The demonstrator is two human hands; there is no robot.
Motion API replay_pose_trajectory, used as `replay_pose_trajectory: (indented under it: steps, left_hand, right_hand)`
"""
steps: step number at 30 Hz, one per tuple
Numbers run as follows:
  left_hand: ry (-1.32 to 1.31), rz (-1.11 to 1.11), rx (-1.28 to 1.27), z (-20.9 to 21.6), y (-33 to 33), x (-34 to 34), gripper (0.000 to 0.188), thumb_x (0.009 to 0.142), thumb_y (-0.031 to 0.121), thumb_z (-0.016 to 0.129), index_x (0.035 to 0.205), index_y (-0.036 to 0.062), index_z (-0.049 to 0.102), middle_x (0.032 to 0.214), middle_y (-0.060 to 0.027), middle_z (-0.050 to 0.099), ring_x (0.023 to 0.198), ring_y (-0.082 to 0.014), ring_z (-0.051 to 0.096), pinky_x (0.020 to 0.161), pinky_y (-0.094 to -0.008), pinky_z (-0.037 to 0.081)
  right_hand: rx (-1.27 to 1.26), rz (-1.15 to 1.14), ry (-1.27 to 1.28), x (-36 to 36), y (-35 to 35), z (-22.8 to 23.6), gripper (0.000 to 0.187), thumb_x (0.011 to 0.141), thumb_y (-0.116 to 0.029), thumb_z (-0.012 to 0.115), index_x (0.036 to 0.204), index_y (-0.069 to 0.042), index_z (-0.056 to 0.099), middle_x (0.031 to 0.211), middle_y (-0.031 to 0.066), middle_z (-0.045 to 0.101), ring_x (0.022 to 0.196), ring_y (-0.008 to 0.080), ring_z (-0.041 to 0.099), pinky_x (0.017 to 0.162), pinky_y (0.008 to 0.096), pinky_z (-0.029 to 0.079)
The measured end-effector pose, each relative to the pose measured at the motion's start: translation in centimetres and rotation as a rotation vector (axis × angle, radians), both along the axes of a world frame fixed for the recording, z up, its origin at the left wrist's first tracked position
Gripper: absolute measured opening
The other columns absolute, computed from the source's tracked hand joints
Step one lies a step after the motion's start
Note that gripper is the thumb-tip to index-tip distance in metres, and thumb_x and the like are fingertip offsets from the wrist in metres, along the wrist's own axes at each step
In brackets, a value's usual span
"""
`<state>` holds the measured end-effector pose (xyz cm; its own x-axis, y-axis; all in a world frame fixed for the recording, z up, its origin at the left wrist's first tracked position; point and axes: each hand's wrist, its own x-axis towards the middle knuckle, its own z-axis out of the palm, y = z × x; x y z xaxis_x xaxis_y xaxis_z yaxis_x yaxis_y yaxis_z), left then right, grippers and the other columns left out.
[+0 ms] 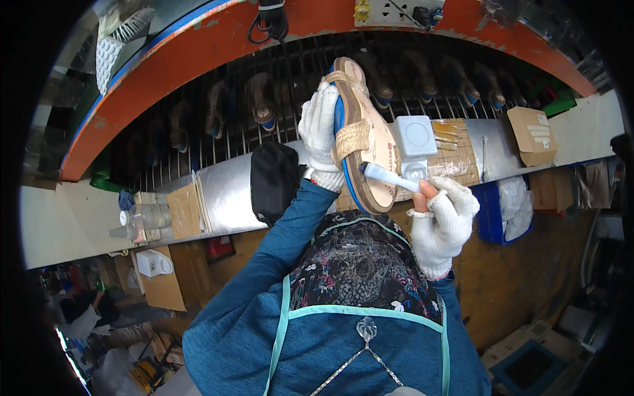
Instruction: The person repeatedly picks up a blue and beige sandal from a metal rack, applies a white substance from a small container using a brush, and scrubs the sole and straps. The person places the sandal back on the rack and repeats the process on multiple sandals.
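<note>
My left hand, in a white knitted glove, grips a sandal from its left side and holds it up with the beige insole facing me. The sandal has woven straw-coloured straps, a brown edge and a blue layer along its left side. In my right hand, gloved with bare fingertips showing, is a small brush with a pale blue-white handle. Its dark bristle end lies at the sandal's near end, by the left edge of the insole; whether the bristles touch is hard to tell.
Several sandals lie on a dark rack of rods behind the bench, beneath an orange beam. A black rounded object and a white square container flank the sandal. Further right are a cardboard box and a blue bin.
</note>
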<state>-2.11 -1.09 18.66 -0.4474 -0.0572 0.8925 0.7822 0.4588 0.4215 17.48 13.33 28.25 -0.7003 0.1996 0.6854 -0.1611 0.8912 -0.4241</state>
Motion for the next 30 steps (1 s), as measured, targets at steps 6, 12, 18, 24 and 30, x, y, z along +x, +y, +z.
replay_pose_trajectory:
  steps: [6,12,18,24,30]
  left_hand:
    - [-0.23,-0.212,0.212,-1.0,0.4,0.4,0.047,0.085,0.01,0.07,0.13,0.0019,0.061,0.123,-0.0172,0.067,0.109,-0.0334,0.067,0.092,-0.0414,0.054]
    - [-0.7,-0.681,0.869,-3.5,1.4,0.9,0.045,0.09,0.008,0.067,0.134,0.0026,0.059,0.121,-0.0144,0.067,0.107,-0.028,0.068,0.094,-0.037,0.055]
    - [-0.779,-0.849,1.041,-3.8,1.9,1.0,0.043,0.094,0.007,0.063,0.137,0.0033,0.057,0.121,-0.0129,0.067,0.104,-0.0234,0.069,0.092,-0.0329,0.057]
    - [-0.846,-1.002,1.037,-1.7,0.7,1.7,0.042,0.101,0.019,0.056,0.141,0.0047,0.052,0.127,-0.0136,0.064,0.107,-0.0224,0.068,0.091,-0.0349,0.059]
    - [-0.76,-1.617,1.446,1.1,0.5,2.9,0.049,0.105,0.03,0.049,0.15,0.0133,0.04,0.137,-0.0153,0.058,0.115,-0.0276,0.065,0.095,-0.0432,0.059]
  right_hand:
    - [-0.033,0.117,0.039,1.0,0.6,-0.9,0.029,0.066,-0.005,0.083,0.094,-0.007,0.078,0.1,0.0072,0.07,0.094,0.0272,0.06,0.084,0.0383,0.045]
    - [0.21,0.115,0.116,2.1,0.5,-0.7,0.033,0.065,-0.007,0.084,0.098,-0.008,0.078,0.103,0.0069,0.07,0.094,0.027,0.059,0.084,0.0384,0.044]
    - [0.198,0.088,0.113,-0.2,0.6,0.3,0.039,0.061,-0.004,0.085,0.099,-0.008,0.078,0.106,0.0068,0.069,0.093,0.0259,0.059,0.083,0.0383,0.043]
    - [0.187,0.254,0.015,0.5,1.0,1.6,0.04,0.06,-0.006,0.086,0.098,-0.01,0.078,0.102,0.0067,0.07,0.091,0.0248,0.06,0.083,0.0381,0.042]
    - [0.206,0.111,-0.028,-0.1,0.8,1.4,0.039,0.06,-0.005,0.084,0.098,-0.01,0.078,0.1,0.0069,0.07,0.083,0.0244,0.062,0.081,0.039,0.042]
